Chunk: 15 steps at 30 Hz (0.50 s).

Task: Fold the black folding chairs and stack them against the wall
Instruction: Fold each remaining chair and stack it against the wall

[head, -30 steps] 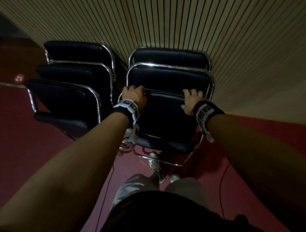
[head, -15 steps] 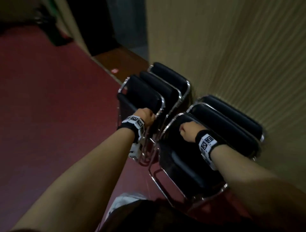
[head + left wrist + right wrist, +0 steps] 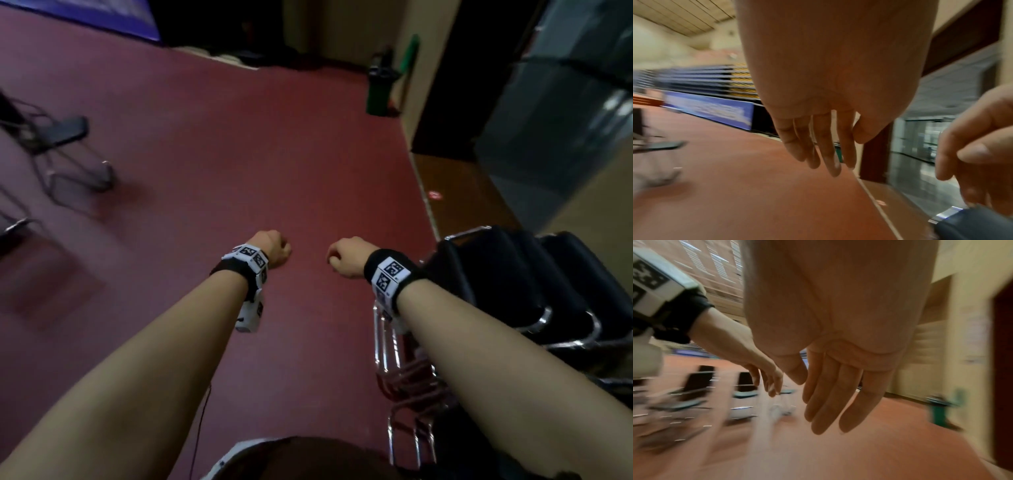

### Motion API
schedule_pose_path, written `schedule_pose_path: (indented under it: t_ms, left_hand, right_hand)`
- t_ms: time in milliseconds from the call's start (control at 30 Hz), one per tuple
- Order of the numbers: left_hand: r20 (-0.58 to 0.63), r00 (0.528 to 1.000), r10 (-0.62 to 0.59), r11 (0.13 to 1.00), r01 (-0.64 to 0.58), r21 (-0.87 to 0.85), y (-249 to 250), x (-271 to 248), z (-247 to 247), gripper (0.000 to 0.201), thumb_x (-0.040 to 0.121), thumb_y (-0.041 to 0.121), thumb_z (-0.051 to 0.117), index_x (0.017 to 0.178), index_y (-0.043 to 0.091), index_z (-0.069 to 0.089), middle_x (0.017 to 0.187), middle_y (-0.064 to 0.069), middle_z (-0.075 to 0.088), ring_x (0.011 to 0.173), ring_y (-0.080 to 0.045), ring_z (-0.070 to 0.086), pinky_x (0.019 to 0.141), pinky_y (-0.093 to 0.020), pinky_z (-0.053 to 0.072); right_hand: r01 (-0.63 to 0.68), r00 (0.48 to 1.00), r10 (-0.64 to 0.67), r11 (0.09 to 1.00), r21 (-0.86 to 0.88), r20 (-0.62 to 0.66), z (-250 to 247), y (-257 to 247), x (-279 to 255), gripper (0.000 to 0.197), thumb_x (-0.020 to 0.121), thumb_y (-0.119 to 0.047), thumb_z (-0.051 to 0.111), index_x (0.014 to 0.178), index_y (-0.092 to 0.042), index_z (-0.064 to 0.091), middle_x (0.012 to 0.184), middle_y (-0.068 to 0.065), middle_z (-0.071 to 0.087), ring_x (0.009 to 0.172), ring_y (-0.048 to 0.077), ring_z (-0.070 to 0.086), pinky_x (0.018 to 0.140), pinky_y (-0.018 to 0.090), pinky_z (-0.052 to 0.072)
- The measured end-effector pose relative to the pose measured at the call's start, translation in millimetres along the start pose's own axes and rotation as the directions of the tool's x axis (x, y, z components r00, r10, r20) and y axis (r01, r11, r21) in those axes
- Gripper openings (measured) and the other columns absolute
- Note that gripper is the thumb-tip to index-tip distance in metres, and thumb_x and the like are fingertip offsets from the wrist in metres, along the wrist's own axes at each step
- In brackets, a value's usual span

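Observation:
Several folded black chairs with chrome frames lean in a stack by the wall at the right; a corner of one chair shows in the left wrist view. My left hand and right hand hang over the red floor, left of the stack, touching nothing. In the wrist views the left hand's fingers and the right hand's fingers dangle loosely and hold nothing. An unfolded black chair stands at the far left. More unfolded chairs appear blurred in the right wrist view.
Red floor spreads ahead between me and the unfolded chairs. A green object stands by the beige wall corner at the back. A dark doorway and glass panels lie beyond the stack.
Both hands have let go of the folded chair's top rail and pulled away from the stack. The view has swung left, from the wall to the open floor.

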<state>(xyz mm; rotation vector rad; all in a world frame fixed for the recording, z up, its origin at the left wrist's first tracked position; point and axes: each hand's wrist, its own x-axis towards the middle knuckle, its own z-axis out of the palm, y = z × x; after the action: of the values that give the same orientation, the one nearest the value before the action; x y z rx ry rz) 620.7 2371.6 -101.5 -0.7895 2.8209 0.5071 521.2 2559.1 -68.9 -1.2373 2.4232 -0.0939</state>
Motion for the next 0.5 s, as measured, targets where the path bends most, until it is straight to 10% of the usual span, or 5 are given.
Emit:
schedule_pose_path:
  t_ms: [500]
  left_hand:
    - [-0.121,0.928,-0.353,0.934,0.357,0.009,-425.9,-98.4,-127.2,0.036,0.097,0.032,0.048,0.109,0.007,0.071,0.113,-0.017,0.071,0.104,-0.037,0.065,0.089,-0.036,0.053]
  right_hand:
    - [0.360,0.932,-0.359,0.932,-0.028,0.051,21.1,-393.1,209.0,0.033,0.095,-0.022,0.045,0.112,-0.019,0.073,0.115,0.008,0.073,0.104,0.030,0.067,0.092,0.037,0.055]
